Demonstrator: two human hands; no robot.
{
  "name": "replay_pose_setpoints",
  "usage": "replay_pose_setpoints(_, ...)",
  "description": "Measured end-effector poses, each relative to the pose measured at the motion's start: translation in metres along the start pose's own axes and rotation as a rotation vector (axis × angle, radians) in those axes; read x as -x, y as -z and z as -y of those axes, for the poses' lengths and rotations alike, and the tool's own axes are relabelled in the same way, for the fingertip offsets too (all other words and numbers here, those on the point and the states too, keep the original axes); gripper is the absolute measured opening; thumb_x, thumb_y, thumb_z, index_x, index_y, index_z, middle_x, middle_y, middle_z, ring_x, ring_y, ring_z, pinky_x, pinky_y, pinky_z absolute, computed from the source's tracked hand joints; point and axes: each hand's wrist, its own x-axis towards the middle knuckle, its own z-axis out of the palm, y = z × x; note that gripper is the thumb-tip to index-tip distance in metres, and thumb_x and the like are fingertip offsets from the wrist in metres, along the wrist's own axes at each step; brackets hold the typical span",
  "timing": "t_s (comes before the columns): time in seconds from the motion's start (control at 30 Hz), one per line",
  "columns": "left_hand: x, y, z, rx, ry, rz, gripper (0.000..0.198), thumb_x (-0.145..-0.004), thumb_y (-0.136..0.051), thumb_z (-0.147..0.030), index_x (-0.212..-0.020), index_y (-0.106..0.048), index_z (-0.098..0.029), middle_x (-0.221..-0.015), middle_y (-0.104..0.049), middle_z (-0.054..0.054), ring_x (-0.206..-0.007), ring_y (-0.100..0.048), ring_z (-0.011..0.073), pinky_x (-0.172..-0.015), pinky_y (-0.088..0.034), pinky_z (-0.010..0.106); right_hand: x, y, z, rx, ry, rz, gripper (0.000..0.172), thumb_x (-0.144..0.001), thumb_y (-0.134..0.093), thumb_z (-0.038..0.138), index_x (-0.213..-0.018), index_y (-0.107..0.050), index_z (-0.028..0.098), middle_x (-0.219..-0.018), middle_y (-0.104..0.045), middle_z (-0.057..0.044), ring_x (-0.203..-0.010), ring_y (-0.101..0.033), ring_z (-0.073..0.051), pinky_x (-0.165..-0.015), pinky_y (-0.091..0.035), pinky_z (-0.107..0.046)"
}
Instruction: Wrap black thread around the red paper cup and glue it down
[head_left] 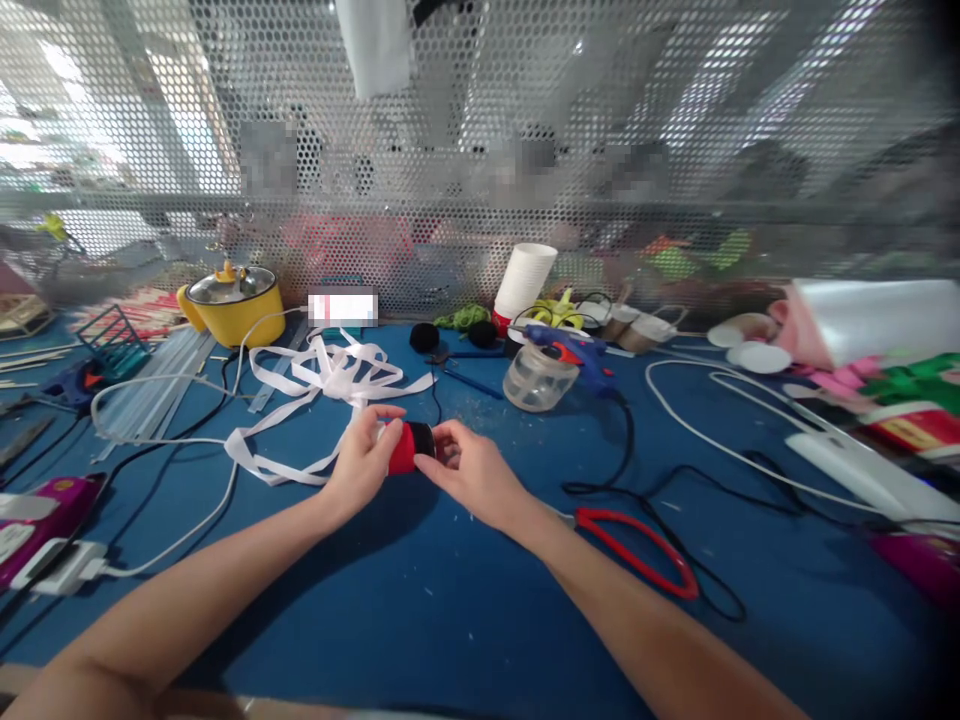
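Red-and-black cylinder (411, 447) is sitting over the blue tabletop (420, 600); left hand (361, 458) and right hand (476, 468) are gripping its ends, fingers curled. Perforated screen (480, 130) is bounding the far side; tabletop is extending toward its near edge.

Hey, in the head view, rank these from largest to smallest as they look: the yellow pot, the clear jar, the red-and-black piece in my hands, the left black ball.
1. Yellow pot
2. Clear jar
3. Red-and-black piece, partly hidden
4. Left black ball, farther off, so its true rank is unsure
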Motion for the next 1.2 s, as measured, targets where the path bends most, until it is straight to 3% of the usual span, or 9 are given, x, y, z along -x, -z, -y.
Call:
replay_pose_setpoints(0.1,0.001,0.002,0.005,-0.029,-0.051,0.038,0.027,-0.084,-0.047,-0.036,-0.099,-0.051,-0.015,-0.064,-0.055,-0.002,-0.051,-0.05,0.0093,-0.052,-0.042,0.021,-0.003,0.004,-0.003,-0.186,-0.044,0.007,0.025,-0.073,-0.061,0.041,-0.081,-0.054,0.018,-0.077,-0.061,-0.004,-0.07,-0.057,-0.016,-0.065,-0.045,-0.03)
replay_pose_setpoints(0.17,0.003,0.005,0.007,-0.126,-0.18,0.057,0.024,-0.086,-0.046,-0.034,-0.1,-0.052,-0.016,-0.076,-0.06,0.002,-0.061,-0.054,0.011,-0.058,-0.044,0.023,-0.005,0.006,-0.007,-0.27,-0.079,0.01,0.031,-0.077,-0.053,0.049,-0.078,-0.053,0.018,-0.07,-0.059,-0.003,-0.065,-0.056,-0.015,-0.061,-0.044,-0.028)
replay_pose_setpoints(0.3,0.005,0.009,0.007,-0.303,-0.35,0.183,0.025,-0.086,-0.046,-0.03,-0.107,-0.053,-0.019,-0.095,-0.064,0.005,-0.078,-0.059,0.0149,-0.073,-0.046,0.028,-0.008,0.008,-0.013,-0.286,-0.093,0.003,0.034,-0.078,-0.048,0.052,-0.069,-0.048,0.018,-0.059,-0.052,0.001,-0.055,-0.05,-0.012,-0.055,-0.041,-0.026)
replay_pose_setpoints(0.47,-0.005,0.009,0.005,0.019,-0.133,0.138,0.043,-0.079,-0.056,-0.039,-0.116,-0.048,-0.018,-0.087,-0.062,0.003,-0.07,-0.057,0.0136,-0.064,-0.046,0.025,-0.004,0.009,-0.01,-0.225,-0.015,-0.025,0.027,-0.076,-0.054,0.044,-0.067,-0.046,0.02,-0.058,-0.047,0.004,-0.055,-0.044,-0.011,-0.055,-0.036,-0.025)
replay_pose_setpoints(0.6,-0.01,0.009,0.003,0.266,0.115,0.169,0.046,-0.072,-0.063,-0.045,-0.107,-0.053,-0.015,-0.069,-0.059,0.0,-0.055,-0.055,0.0105,-0.051,-0.043,0.021,0.0,0.009,-0.005,-0.027,0.196,0.008,0.024,-0.078,-0.052,0.037,-0.063,-0.044,0.021,-0.062,-0.048,0.002,-0.06,-0.045,-0.013,-0.059,-0.038,-0.026)
replay_pose_setpoints(0.67,-0.009,0.008,0.003,0.299,0.152,0.156,0.046,-0.069,-0.066,-0.044,-0.103,-0.055,-0.015,-0.069,-0.06,0.0,-0.054,-0.055,0.0101,-0.051,-0.043,0.02,-0.002,0.009,-0.007,0.007,0.203,-0.027,0.023,-0.079,-0.051,0.039,-0.066,-0.047,0.021,-0.065,-0.052,0.001,-0.062,-0.049,-0.014,-0.061,-0.041,-0.027)
replay_pose_setpoints(0.8,-0.003,0.006,0.003,0.236,0.102,0.166,0.043,-0.07,-0.065,-0.047,-0.097,-0.059,-0.014,-0.067,-0.061,0.0,-0.057,-0.057,0.0107,-0.054,-0.045,0.021,-0.009,0.012,-0.014,-0.05,0.127,-0.141,0.037,-0.084,-0.04,0.052,-0.091,-0.053,0.018,-0.09,-0.062,-0.008,-0.083,-0.058,-0.019,-0.076,-0.045,-0.033)
replay_pose_setpoints(1.0,0.004,0.002,0.004,0.048,-0.074,0.258,0.039,-0.073,-0.061,-0.049,-0.091,-0.065,-0.014,-0.087,-0.065,0.006,-0.078,-0.06,0.0167,-0.071,-0.047,0.026,-0.006,0.01,-0.01,-0.195,0.129,0.157,0.062,-0.086,-0.023,0.064,-0.11,-0.056,0.017,-0.114,-0.061,-0.013,-0.109,-0.054,-0.022,-0.096,-0.038,-0.039)
replay_pose_setpoints(1.2,0.008,-0.002,0.007,-0.013,-0.075,0.329,0.038,-0.073,-0.06,-0.049,-0.075,-0.062,-0.011,-0.071,-0.059,0.003,-0.066,-0.054,0.0119,-0.064,-0.044,0.024,-0.009,0.003,-0.004,-0.244,0.24,0.225,0.066,-0.085,-0.023,0.066,-0.117,-0.053,0.017,-0.122,-0.058,-0.013,-0.113,-0.053,-0.022,-0.098,-0.038,-0.039)
